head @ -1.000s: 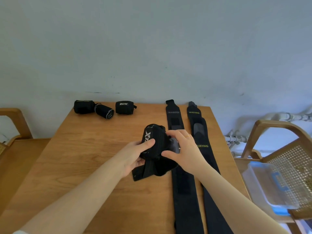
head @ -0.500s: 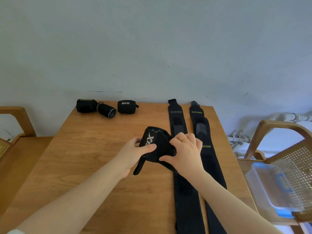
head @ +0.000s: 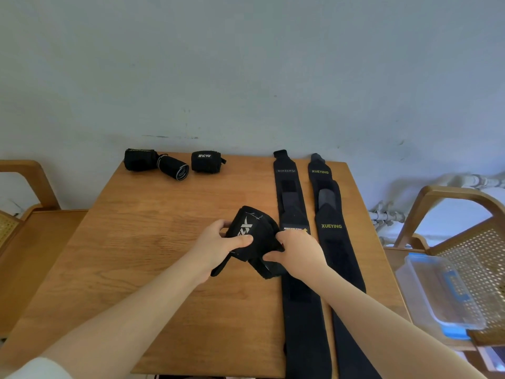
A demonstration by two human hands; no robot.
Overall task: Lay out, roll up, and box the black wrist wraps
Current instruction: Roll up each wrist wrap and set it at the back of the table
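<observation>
A rolled black wrist wrap with a white logo [head: 254, 231] is held just above the middle of the wooden table [head: 153, 231]. My left hand [head: 218, 242] grips its left side, thumb across the logo. My right hand [head: 297, 253] pinches its loose end at the lower right. Two black wraps lie flat and lengthwise on the table's right: the BOKEERSI wrap [head: 289, 198] and the XUEYING wrap [head: 328, 209]. Three rolled black wraps sit at the far left edge: one at the corner [head: 139, 159], a striped one [head: 173, 167] and one with white lettering [head: 206, 161].
A clear plastic box with a blue latch [head: 442, 288] rests on a cane-seat chair [head: 464, 236] to the right of the table. Another wooden chair [head: 24, 187] stands to the left. A pale wall is right behind the table.
The held wrap has turned and come lower toward the table. My right hand has slid from the roll's top to its lower right end, and a loose strap now hangs below my left hand.
</observation>
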